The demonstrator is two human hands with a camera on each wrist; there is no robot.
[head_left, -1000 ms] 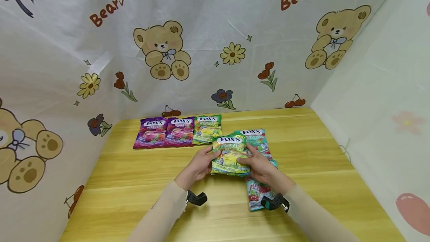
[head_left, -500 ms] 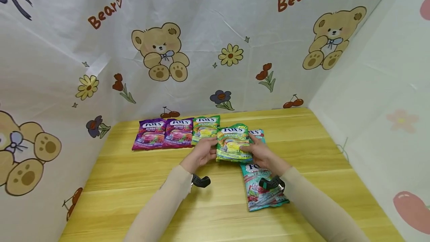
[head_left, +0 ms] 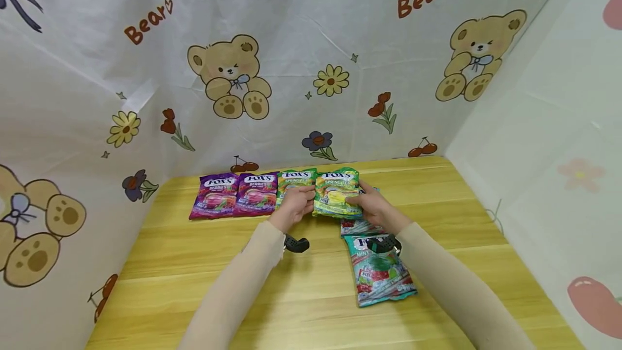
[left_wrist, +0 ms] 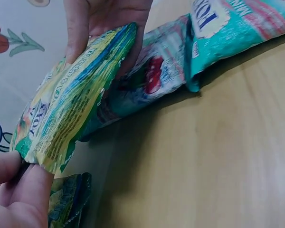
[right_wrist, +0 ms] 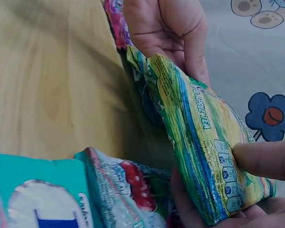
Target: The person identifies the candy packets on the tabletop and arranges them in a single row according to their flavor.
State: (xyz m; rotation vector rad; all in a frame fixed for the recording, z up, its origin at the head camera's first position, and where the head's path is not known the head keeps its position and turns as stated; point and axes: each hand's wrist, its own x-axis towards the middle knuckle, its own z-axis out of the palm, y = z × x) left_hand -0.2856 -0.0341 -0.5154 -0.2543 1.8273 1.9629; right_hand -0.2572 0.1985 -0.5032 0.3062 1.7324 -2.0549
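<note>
Both hands hold a green and yellow Fox's Spring Tea candy bag (head_left: 336, 194) near the back of the table, tilted up with its front showing. My left hand (head_left: 296, 204) pinches its left edge, as the left wrist view shows fingers (left_wrist: 31, 190) at a lower corner. On the other side my right hand (head_left: 378, 210) grips the bag, thumb (right_wrist: 263, 159) across the front and fingers behind. Beside it on the left lies another Spring Tea bag (head_left: 293, 175), partly covered by my left hand. A teal candy bag (head_left: 358, 227) is mostly hidden below the held bag and my right hand.
Two purple Fox's Berries bags (head_left: 214, 196) lie side by side at the back left. A teal Mint Blossom bag (head_left: 382, 274) is on the wooden table (head_left: 194, 274) nearer me, under my right wrist. A printed cloth wall (head_left: 291, 101) stands behind the table.
The held Spring Tea bag has moved away from me toward the back, up beside the other Spring Tea bag. Both hands travelled with it, and more of the nearer Mint Blossom bag now shows.
</note>
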